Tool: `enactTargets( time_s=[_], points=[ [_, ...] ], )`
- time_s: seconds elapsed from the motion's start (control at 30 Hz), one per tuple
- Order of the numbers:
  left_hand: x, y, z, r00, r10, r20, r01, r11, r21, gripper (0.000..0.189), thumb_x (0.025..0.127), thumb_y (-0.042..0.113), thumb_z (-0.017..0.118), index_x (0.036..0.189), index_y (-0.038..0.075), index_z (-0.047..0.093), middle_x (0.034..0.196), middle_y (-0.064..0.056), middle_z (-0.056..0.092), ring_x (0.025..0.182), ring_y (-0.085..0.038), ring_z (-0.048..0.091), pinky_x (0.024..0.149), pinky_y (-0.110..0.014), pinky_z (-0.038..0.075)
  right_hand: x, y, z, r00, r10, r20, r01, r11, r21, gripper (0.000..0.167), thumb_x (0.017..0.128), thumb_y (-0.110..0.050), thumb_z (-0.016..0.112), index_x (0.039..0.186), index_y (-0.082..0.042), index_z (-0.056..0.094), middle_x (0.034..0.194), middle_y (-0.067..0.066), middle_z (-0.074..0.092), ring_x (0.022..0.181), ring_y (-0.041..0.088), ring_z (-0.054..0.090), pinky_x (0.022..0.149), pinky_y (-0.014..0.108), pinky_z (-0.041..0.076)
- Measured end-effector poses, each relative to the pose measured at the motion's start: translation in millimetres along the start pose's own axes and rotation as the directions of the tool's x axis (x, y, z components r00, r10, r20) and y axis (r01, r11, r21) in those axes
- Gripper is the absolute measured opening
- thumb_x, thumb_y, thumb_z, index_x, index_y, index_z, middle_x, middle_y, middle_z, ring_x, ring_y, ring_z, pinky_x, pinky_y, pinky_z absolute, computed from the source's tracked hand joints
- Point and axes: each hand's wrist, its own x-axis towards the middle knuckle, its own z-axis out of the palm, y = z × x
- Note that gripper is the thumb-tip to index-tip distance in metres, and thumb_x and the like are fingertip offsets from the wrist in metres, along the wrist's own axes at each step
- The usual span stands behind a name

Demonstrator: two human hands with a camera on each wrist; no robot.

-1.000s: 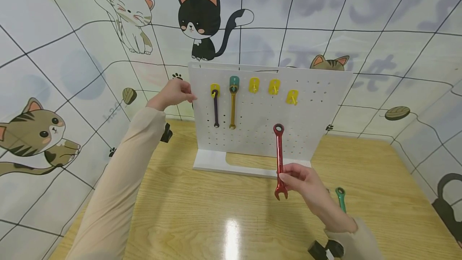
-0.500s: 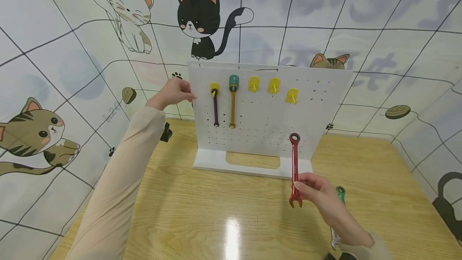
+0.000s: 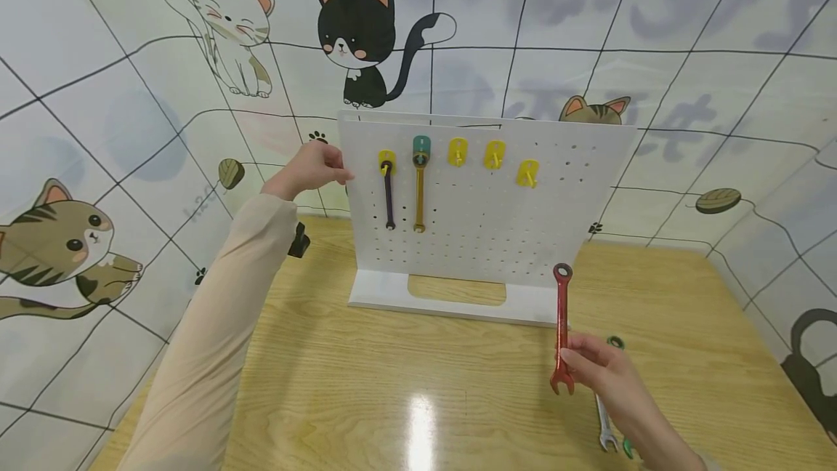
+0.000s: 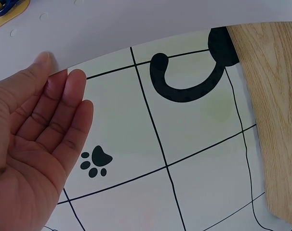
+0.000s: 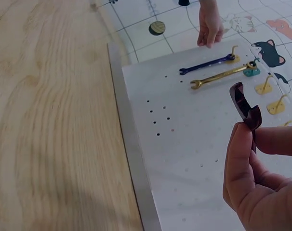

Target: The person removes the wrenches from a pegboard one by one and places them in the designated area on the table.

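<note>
The right hand [image 3: 604,373], lower right of the head view, pinches a red combination wrench [image 3: 562,320] near its open end, ring end uppermost; the left hand [image 3: 309,167], left of centre, pinches the left edge of the white pegboard [image 3: 484,238]. The tool is judged stiff, fairly heavy and slick, better balanced if held nearer mid-shank. Beyond, a purple wrench [image 3: 389,198] and gold wrench [image 3: 420,198] hang upper left of centre; a silver wrench [image 3: 604,420] and green wrench [image 3: 615,341] lie on the worktop [image 3: 366,384], lower right.

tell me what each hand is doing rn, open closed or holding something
Left hand: closed, pinching the white pegboard at its left edge.
Right hand: closed, holding the red wrench.
</note>
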Motion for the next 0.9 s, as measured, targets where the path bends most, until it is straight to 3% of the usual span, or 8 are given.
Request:
enactTargets(
  time_s=[0.1, 0.27, 0.5, 0.73, 0.9],
  points=[
    [0.4, -0.9, 0.2, 1.000, -0.005, 0.000, 0.005, 1.000, 0.006, 0.018, 0.085, 0.012, 0.067, 0.072, 0.001, 0.063, 0.073, -0.012, 0.066, 0.066, -0.018, 0.041, 0.058, -0.031, 0.032, -3.1, 3.6, -4.2, 0.998, 0.051, -0.037, -0.052, 0.998, -0.024, 0.017, 0.094, -0.011, 0.056, 0.102, 0.003, 0.059, 0.083, 0.001, 0.065, 0.077, 0.015, 0.063, 0.070, 0.028, 0.048],
    [0.6, -2.5, -0.2, 1.000, -0.019, 0.003, 0.019, 1.000, 0.017, 0.017, 0.086, 0.012, 0.067, 0.074, 0.000, 0.063, 0.076, -0.014, 0.067, 0.067, -0.019, 0.042, 0.059, -0.031, 0.033, -8.4, 11.5, -12.9, 0.996, 0.068, -0.057, -0.069, 0.997, -0.028, 0.014, 0.094, -0.011, 0.057, 0.100, 0.001, 0.060, 0.085, -0.001, 0.065, 0.079, 0.014, 0.063, 0.072, 0.025, 0.048],
    [0.3, -2.6, -1.2, 1.000, -0.021, 0.001, 0.021, 1.000, 0.014, 0.017, 0.085, 0.013, 0.067, 0.075, 0.000, 0.064, 0.072, -0.008, 0.066, 0.065, -0.018, 0.042, 0.057, -0.031, 0.033, -17.3, 23.8, -27.9, 0.992, 0.093, -0.087, -0.095, 0.995, -0.026, 0.018, 0.094, -0.011, 0.056, 0.103, 0.004, 0.059, 0.082, 0.006, 0.066, 0.074, 0.019, 0.065, 0.069, 0.026, 0.048],
    [-0.9, -2.4, -2.3, 1.000, -0.017, 0.004, 0.017, 1.000, 0.015, 0.017, 0.086, 0.013, 0.067, 0.074, 0.000, 0.063, 0.078, -0.016, 0.067, 0.061, -0.017, 0.038, 0.055, -0.031, 0.032, -23.1, 35.2, -45.4, 0.974, 0.185, -0.131, -0.192, 0.981, -0.042, 0.019, 0.094, -0.015, 0.057, 0.105, 0.000, 0.060, 0.087, 0.003, 0.066, 0.078, 0.014, 0.064, 0.071, 0.027, 0.049],
    [-1.7, -3.3, -3.1, 1.000, -0.017, 0.000, 0.017, 1.000, 0.017, 0.017, 0.085, 0.012, 0.067, 0.074, 0.000, 0.063, 0.077, -0.016, 0.067, 0.062, -0.017, 0.039, 0.056, -0.031, 0.032, -26.7, 42.1, -59.1, 0.959, 0.260, -0.115, -0.268, 0.962, -0.058, 0.026, 0.096, -0.018, 0.054, 0.112, 0.003, 0.056, 0.089, 0.001, 0.064, 0.081, 0.011, 0.061, 0.074, 0.026, 0.049]
  ],
)
